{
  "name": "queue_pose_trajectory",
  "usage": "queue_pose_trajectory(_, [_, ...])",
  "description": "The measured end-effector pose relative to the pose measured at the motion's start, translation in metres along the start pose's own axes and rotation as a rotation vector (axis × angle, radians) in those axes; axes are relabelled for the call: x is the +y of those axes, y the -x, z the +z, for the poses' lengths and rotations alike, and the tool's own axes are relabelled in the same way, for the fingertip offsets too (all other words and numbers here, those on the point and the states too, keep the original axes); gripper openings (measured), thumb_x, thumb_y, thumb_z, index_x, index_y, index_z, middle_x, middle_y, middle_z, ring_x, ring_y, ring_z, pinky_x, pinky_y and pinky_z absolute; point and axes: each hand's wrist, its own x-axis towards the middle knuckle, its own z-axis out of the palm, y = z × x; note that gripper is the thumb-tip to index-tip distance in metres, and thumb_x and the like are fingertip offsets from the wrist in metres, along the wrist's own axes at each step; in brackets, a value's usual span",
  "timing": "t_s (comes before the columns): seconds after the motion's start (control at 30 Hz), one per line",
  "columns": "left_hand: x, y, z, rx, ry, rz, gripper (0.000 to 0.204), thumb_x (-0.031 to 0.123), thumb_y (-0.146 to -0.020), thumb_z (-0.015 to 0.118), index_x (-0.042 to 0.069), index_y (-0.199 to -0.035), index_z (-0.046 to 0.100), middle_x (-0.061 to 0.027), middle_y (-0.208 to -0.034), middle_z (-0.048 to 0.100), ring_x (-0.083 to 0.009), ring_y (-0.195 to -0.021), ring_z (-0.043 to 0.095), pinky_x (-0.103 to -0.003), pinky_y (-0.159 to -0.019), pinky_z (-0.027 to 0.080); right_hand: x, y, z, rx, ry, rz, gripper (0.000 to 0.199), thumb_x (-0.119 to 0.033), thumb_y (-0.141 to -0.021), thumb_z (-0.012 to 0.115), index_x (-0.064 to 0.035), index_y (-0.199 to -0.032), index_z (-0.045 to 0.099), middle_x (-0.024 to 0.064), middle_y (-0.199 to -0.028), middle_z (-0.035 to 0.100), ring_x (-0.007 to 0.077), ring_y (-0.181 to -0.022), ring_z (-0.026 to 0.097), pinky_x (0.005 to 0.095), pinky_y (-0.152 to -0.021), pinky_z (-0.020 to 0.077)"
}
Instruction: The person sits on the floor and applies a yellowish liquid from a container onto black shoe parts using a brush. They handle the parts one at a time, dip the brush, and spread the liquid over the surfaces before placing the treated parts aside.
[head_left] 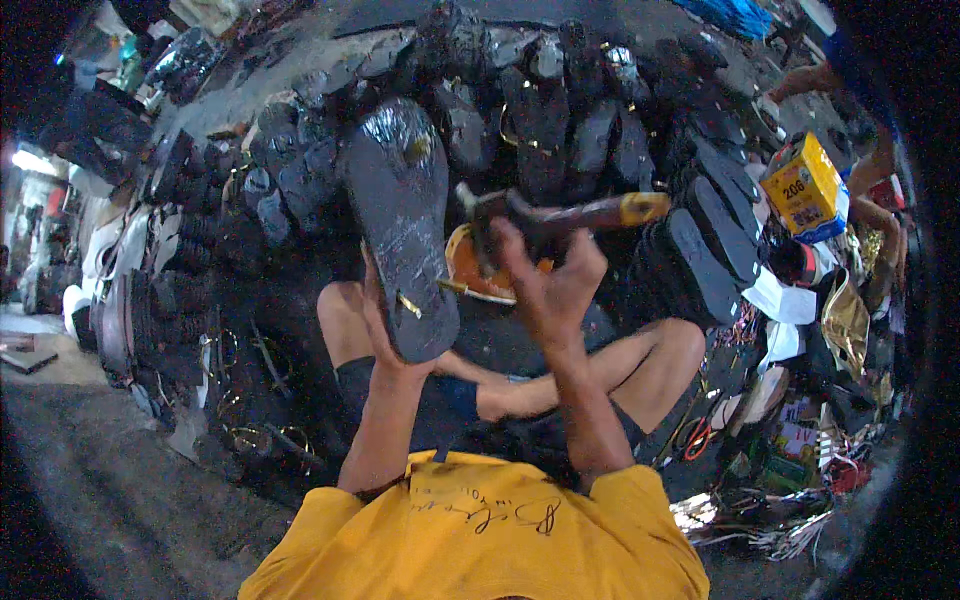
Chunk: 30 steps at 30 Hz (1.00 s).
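My left grip (385, 335) clamps the black sole (400, 220). Right grip (545, 285), beside the sole, clamps a brown-handled hammer (570, 215)

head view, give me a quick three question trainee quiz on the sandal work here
1. True or false: the left hand holds a black sandal sole up, underside toward the camera.
2. Which tool is in the right hand? A scissors, B hammer, C brush.
3. Fill in: the box at right is mostly ____ in colour.

Key: 1 true; 2 B; 3 yellow
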Motion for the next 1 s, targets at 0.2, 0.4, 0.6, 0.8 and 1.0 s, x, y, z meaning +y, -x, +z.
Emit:
queue_pose_trajectory(0.2, [0.003, -0.033, 0.012, 0.44, -0.956, 0.241, 0.057, 0.046, -0.104, 0.047, 0.008, -0.147, 0.048, -0.008, -0.129, 0.063, -0.0247, -0.114, 0.06, -0.039, -0.101, 0.047, 0.073, 0.064, 0.029, -0.052, -0.731, 0.302, 0.044, -0.028, -0.087, 0.081, -0.0056, -0.121, 0.063, 0.0079, -0.111, 0.069, 0.0164, -0.106, 0.063, 0.035, -0.092, 0.0505])
queue_pose_trajectory(0.4, [0.179, -0.135, 0.087, 0.185, -0.625, 0.591, 0.042, 0.025, -0.097, 0.06, 0.005, -0.134, 0.055, -0.0098, -0.122, 0.065, -0.0222, -0.107, 0.066, -0.039, -0.093, 0.055, 0.063, 0.004, -0.051, 0.391, -0.11, 0.178, 0.033, -0.029, -0.091, 0.077, -0.0032, -0.108, 0.065, 0.0068, -0.098, 0.07, 0.0209, -0.088, 0.066, 0.0352, -0.083, 0.0536])
queue_pose_trajectory(0.6, [0.242, -0.32, -0.016, 0.379, -0.819, 0.148, 0.027, 0.024, -0.105, 0.051, 0.006, -0.117, 0.066, -0.0102, -0.116, 0.07, -0.0261, -0.098, 0.07, -0.042, -0.088, 0.058, 0.184, -0.009, -0.048, 0.381, 0.034, 0.13, 0.03, -0.017, -0.093, 0.075, -0.0009, -0.115, 0.063, 0.0084, -0.105, 0.07, 0.0199, -0.088, 0.066, 0.0349, -0.081, 0.0537])
queue_pose_trajectory(0.8, [0.157, -0.399, -0.058, 0.22, -0.587, -0.034, 0.025, 0.022, -0.1, 0.057, 0.004, -0.115, 0.067, -0.0125, -0.113, 0.072, -0.0258, -0.103, 0.07, -0.044, -0.091, 0.058, 0.144, -0.019, -0.051, 0.593, 0.067, 0.416, 0.037, -0.02, -0.09, 0.079, -0.0003, -0.116, 0.062, 0.0105, -0.109, 0.069, 0.0208, -0.096, 0.065, 0.035, -0.088, 0.0524])
queue_pose_trajectory(1.0, [-0.034, -0.455, 0.056, 0.213, -0.665, -0.06, 0.024, 0.02, -0.099, 0.058, 0.002, -0.112, 0.066, -0.0119, -0.106, 0.071, -0.0262, -0.095, 0.07, -0.046, -0.089, 0.058, 0.173, -0.031, -0.066, 0.621, 0.076, 0.222, 0.035, -0.024, -0.087, 0.082, -0.0002, -0.108, 0.067, 0.0114, -0.104, 0.071, 0.0217, -0.092, 0.066, 0.0344, -0.088, 0.052])
